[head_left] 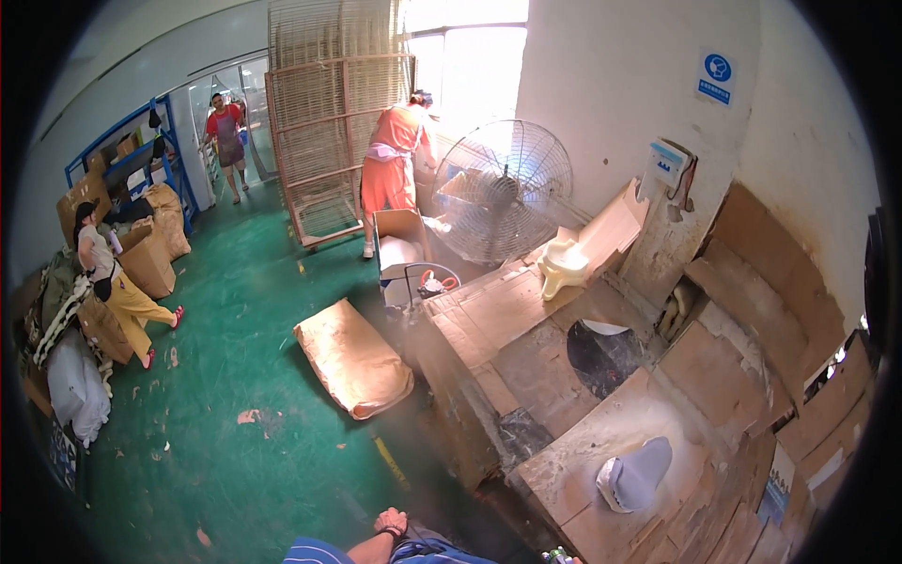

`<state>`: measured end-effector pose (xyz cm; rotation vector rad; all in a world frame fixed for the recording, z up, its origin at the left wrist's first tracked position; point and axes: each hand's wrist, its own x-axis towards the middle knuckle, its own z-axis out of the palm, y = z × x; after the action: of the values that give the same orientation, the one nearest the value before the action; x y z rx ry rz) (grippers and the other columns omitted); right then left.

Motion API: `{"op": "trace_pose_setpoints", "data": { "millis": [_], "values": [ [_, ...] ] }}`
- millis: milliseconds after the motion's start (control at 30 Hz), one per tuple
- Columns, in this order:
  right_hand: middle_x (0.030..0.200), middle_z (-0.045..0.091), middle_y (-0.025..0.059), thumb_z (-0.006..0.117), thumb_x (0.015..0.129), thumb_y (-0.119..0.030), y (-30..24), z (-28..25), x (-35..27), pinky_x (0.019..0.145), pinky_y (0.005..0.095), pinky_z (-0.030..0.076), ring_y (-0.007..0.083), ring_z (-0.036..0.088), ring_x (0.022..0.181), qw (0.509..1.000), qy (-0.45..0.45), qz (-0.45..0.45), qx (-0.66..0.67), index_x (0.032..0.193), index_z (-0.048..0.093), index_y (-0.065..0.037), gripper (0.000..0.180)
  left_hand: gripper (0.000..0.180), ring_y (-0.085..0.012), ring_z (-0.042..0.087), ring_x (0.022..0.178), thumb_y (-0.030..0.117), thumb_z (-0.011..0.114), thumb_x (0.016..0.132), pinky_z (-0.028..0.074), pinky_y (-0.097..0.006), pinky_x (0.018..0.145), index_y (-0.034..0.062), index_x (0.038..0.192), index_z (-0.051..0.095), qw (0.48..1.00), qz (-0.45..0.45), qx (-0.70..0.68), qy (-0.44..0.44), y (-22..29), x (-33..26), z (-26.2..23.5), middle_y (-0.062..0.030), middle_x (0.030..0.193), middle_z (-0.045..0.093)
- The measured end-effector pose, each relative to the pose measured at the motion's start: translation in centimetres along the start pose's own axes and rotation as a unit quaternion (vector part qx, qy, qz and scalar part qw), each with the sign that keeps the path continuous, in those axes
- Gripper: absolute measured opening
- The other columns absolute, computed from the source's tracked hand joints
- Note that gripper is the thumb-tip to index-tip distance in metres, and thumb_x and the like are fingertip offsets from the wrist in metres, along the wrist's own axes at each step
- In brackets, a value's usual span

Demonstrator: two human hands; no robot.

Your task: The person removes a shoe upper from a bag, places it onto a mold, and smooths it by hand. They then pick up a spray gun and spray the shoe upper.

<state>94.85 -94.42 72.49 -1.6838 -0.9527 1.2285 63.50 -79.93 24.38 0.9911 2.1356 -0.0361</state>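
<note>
Only one of the person's own hands shows: a hand (pixel 391 520) at the lower edge, fingers curled into a loose fist, resting by a blue striped sleeve (pixel 315 550); which hand it is cannot be told, nor whether its grip is closed on anything; no other hand of the person is seen.

The hand hangs above the green floor (pixel 235 414), just left of a low desk (pixel 564 470) built of cardboard sheets and dusted with pale powder; on that desk, well apart from the hand, lies a grey-blue cloth bundle (pixel 639 475) with a white edge; farther back sits a round dark opening (pixel 601 357) in the cardboard, and beyond it a pale yellowish moulded piece (pixel 564 266) stands on the sheets.

A flat brown sack (pixel 352 357) lies on the floor to the left of the desk; a large metal fan (pixel 503 191) stands by the wall; a person in orange (pixel 390 160) works beside tall wooden racks (pixel 329 132), back turned; another person in yellow trousers (pixel 117 282) walks near stacked boxes on the left, and a third person (pixel 227 141) stands in the far doorway by blue shelving (pixel 122 160).
</note>
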Motion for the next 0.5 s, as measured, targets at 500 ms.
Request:
{"op": "trace_pose_setpoints", "data": {
  "millis": [500],
  "values": [
    [0.123,0.063,0.0089,0.062,0.089,-0.001,1.1,-0.2,0.9,0.094,0.0316,0.043,0.0185,0.057,0.106,1.000,0.003,-0.020,-0.021,0.136,0.055,0.005,0.048,0.038,-0.0372,0.066,0.109,0.035,0.056,0.086,0.052,-0.047,0.093,0.0096,0.107,0.073,1.000,0.005,0.006,0.013,0.4,-0.2,-0.4,-0.0175,0.114,0.070]
  ]
}}
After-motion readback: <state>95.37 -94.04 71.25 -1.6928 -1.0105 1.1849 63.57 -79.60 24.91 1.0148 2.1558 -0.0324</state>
